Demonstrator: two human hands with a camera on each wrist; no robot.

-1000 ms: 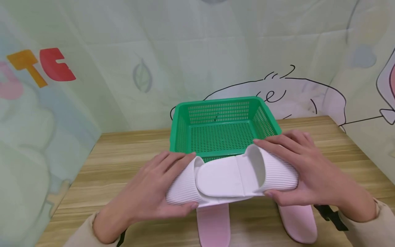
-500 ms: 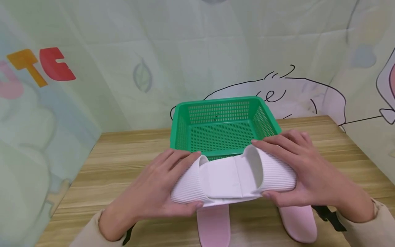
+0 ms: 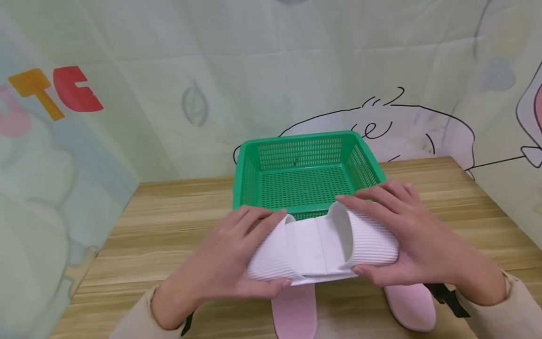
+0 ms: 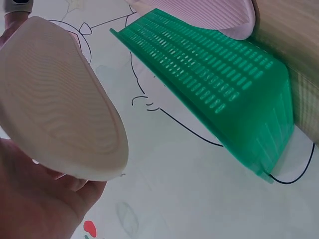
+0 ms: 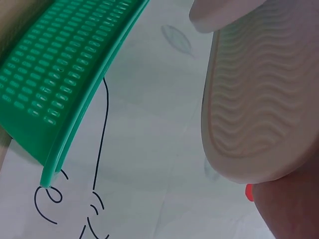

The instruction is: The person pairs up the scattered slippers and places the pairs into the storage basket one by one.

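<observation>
Two white slippers with ribbed straps overlap sole to sole, in front of the basket in the head view. My left hand (image 3: 224,256) grips the left white slipper (image 3: 273,256) around its strap, thumb below and fingers over the top. The right white slipper (image 3: 374,238) is held the same way by my right hand (image 3: 406,230). Its heel end reaches into the left slipper, under the strap. From the left wrist, a wavy-patterned sole (image 4: 65,99) fills the left side; the right wrist view shows another such sole (image 5: 254,99). My palms are hidden behind the straps.
A green plastic basket (image 3: 313,208) stands on the wooden table (image 3: 182,200) just behind the slippers. Below my hands lie a pink slipper (image 3: 295,313) and, further right, another pink slipper (image 3: 410,308). A printed cloth (image 3: 237,70) hangs behind the table.
My left hand has moved right with its white slipper, and my right hand slightly left. The two white slippers have slid further into each other. Basket and pink slippers stay put.
</observation>
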